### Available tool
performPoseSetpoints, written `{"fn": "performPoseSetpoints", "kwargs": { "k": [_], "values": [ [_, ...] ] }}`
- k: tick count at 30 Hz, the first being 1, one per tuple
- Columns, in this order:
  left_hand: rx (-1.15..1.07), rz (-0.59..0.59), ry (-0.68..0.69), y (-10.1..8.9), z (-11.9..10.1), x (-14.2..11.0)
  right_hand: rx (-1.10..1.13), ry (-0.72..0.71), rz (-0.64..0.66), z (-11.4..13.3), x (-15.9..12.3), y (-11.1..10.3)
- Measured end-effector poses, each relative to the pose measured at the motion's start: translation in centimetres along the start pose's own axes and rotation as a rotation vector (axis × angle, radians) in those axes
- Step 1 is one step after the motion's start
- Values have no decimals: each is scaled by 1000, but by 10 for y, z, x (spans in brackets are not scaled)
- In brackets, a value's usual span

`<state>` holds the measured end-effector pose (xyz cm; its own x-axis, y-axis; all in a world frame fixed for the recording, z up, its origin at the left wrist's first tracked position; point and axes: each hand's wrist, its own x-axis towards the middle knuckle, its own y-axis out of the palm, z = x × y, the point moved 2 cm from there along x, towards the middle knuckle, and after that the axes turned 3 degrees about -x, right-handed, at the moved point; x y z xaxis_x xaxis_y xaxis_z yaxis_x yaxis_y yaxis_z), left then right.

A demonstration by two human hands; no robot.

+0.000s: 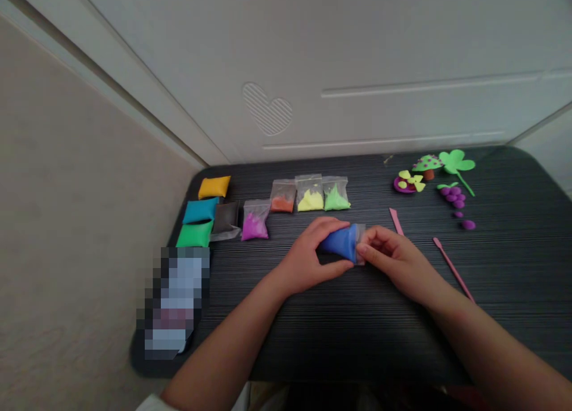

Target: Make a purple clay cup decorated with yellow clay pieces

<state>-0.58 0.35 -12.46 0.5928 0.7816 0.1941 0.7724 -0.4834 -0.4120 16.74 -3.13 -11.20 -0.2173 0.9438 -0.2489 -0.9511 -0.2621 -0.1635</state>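
A small clear bag of blue modelling clay (340,242) is held between my two hands over the middle of the dark table. My left hand (310,253) wraps its left end, thumb below and fingers above. At the bag's clear right edge, my right hand (391,256) pinches the plastic between thumb and fingers. Just beyond the right hand lies a pink modelling tool (395,220), partly hidden by it. Another pink tool (451,267) rests farther right, close to the right forearm.
Bags of purple clay (255,221), red-brown clay (283,198), yellow clay (311,198) and green clay (336,198) lie behind. Several more packs, including an orange pack (214,187), sit left near a blurred-out device (179,304). Clay grapes (453,195), a mushroom (428,165) and a clover (456,162) stand back right.
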Motion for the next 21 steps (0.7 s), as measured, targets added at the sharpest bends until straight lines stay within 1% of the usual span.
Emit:
{"fn": "performPoseSetpoints", "kwargs": {
  "k": [2, 4, 6, 7, 9, 11, 12, 14, 15, 16, 17, 18, 21],
  "values": [
    [92, 35, 1, 1, -1, 0, 39, 6, 21, -1, 2, 1],
    [187, 44, 9, 2, -2, 0, 75, 8, 55, -2, 3, 3],
    [313, 16, 26, -4, -5, 1, 59, -9, 62, -2, 4, 4],
    [392, -20, 36, -11, -8, 1, 18, -22, 40, -2, 5, 3],
    [563, -138, 49, -34, -13, 3, -112, -48, -44, -4, 6, -2],
    [710, -300, 27, -66, -17, 6, -249, -66, -151, -6, 7, -9],
    [767, -358, 5, -83, -17, 8, -307, -71, -198, -7, 7, -12],
    [872, -391, -92, -114, -14, 13, -392, -70, -274, -9, 8, -18],
    [916, -385, -138, -127, -10, 17, -417, -64, -300, -9, 8, -20],
    [950, -343, -189, -138, -5, 21, -431, -57, -318, -10, 9, -22],
    [971, -266, -257, -145, 2, 25, -439, -52, -330, -10, 9, -23],
    [990, -188, -338, -150, 9, 28, -444, -50, -343, -10, 9, -25],
    [1023, -102, -400, -157, 25, 36, -471, -61, -370, -12, 11, -27]
  ]
}}
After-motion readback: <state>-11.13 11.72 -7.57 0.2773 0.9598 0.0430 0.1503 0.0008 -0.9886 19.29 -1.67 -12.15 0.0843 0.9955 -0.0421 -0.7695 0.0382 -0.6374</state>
